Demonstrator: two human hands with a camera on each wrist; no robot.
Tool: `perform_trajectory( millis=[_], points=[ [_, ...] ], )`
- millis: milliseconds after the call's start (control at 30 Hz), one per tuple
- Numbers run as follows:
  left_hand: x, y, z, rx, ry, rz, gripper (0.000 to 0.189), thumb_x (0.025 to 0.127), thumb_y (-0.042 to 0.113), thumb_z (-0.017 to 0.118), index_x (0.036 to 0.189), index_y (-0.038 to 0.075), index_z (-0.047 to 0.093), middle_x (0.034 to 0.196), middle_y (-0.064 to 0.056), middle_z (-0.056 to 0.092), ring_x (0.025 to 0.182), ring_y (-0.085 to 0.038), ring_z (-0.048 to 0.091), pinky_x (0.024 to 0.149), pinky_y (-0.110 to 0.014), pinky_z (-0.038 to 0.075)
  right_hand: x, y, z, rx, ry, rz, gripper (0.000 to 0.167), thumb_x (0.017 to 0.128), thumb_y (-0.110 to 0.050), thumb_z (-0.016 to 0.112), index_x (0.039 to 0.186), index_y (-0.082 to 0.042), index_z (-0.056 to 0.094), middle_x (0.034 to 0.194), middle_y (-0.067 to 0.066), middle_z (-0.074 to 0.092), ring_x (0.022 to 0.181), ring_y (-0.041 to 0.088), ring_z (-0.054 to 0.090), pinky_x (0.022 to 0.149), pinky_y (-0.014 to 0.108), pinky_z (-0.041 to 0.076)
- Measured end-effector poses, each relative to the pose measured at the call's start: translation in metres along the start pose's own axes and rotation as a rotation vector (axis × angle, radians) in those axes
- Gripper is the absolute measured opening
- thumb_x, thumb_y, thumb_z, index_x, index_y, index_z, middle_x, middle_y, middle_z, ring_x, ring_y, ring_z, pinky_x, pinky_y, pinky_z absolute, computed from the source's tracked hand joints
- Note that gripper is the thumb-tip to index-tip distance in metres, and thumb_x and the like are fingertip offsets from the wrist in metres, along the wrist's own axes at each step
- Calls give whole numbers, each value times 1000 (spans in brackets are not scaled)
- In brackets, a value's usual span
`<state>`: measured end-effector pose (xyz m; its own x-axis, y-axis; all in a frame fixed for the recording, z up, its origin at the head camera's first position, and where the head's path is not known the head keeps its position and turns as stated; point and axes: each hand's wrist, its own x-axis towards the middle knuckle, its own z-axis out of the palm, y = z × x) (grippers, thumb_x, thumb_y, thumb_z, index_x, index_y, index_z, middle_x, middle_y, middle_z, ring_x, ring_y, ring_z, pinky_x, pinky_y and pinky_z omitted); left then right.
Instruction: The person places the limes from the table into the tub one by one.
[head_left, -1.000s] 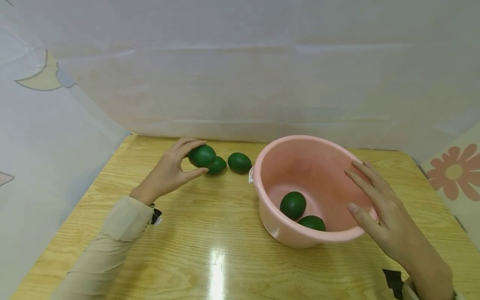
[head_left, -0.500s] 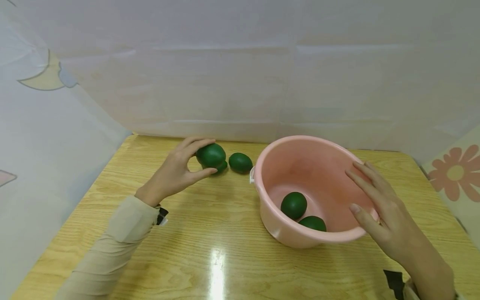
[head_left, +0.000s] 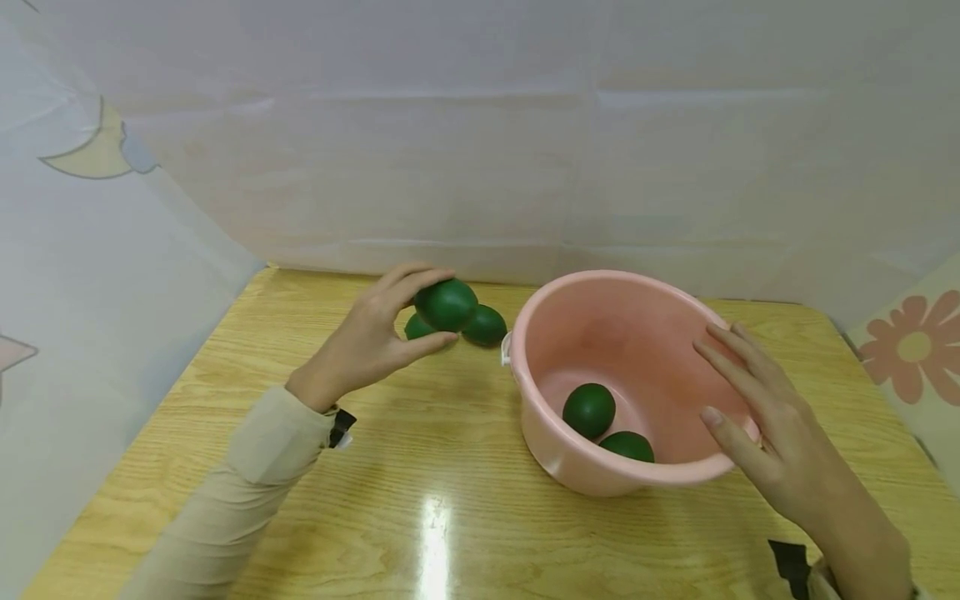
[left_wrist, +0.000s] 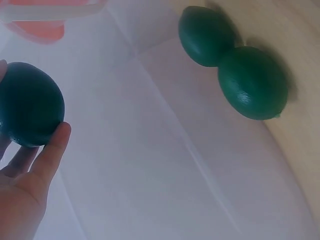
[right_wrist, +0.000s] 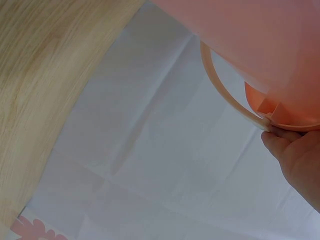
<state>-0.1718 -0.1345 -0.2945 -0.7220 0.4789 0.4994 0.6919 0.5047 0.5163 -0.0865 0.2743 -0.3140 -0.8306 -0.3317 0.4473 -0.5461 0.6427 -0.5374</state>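
My left hand (head_left: 367, 337) grips a smooth dark green lime (head_left: 447, 305) between thumb and fingers, raised over the table left of the pink bucket (head_left: 555, 450). In the left wrist view the held lime (left_wrist: 31, 104) has the fingertips around its side. Beneath it, partly covered in the head view, lie two more limes (left_wrist: 253, 82) side by side on the table. Two limes (head_left: 588, 410) rest inside the bucket. My right hand (head_left: 772, 425) is at the bucket's right rim, its fingers fairly straight and spread, touching near the handle joint.
The wooden table (head_left: 420, 433) meets a pale wall covering (head_left: 450, 150) at the back. A white handle end (head_left: 506, 350) sticks out on the bucket's left side, and the curved handle (right_wrist: 220, 87) hangs on its outer side in the right wrist view.
My left hand has carried the lime rightward and slightly up, passing over the limes on the table. The right hand and the bucket have stayed in place.
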Motion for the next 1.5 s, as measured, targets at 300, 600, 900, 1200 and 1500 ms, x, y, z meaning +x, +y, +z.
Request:
perform_trajectory(
  millis=[300,600,900,1200,1500],
  points=[
    [7,15,0,-3,33,54,66,81,17,83,140,7,54,135,-12,53,111,-20,63,93,-34,56,1,-1,-1,-5,5,-12,64,89,-1,59,150,-9,43,162,7,31,155,13,12,118,17,9],
    [13,25,3,0,34,77,66,81,18,84,138,6,55,134,-12,54,110,-20,62,91,-33,56,1,0,-1,-4,2,0,64,89,-1,60,150,-11,44,161,4,31,154,11,12,118,16,10],
    [21,33,6,5,34,117,65,82,20,83,139,7,55,134,-11,54,111,-18,61,91,-30,55,1,0,0,2,-1,3,64,89,-2,59,151,-11,43,162,5,30,155,12,11,119,18,8],
    [28,43,14,8,36,157,62,82,17,82,136,3,55,132,-13,55,112,-20,61,91,-29,55,0,1,0,3,-6,7,63,90,-2,60,150,-11,44,162,4,30,154,12,11,120,18,8],
    [31,51,22,13,10,189,62,83,19,81,138,5,55,134,-14,53,120,-23,57,100,-32,52,0,1,1,-10,2,-2,63,89,-2,60,149,-11,45,162,4,31,154,11,12,118,16,9]
  ],
)
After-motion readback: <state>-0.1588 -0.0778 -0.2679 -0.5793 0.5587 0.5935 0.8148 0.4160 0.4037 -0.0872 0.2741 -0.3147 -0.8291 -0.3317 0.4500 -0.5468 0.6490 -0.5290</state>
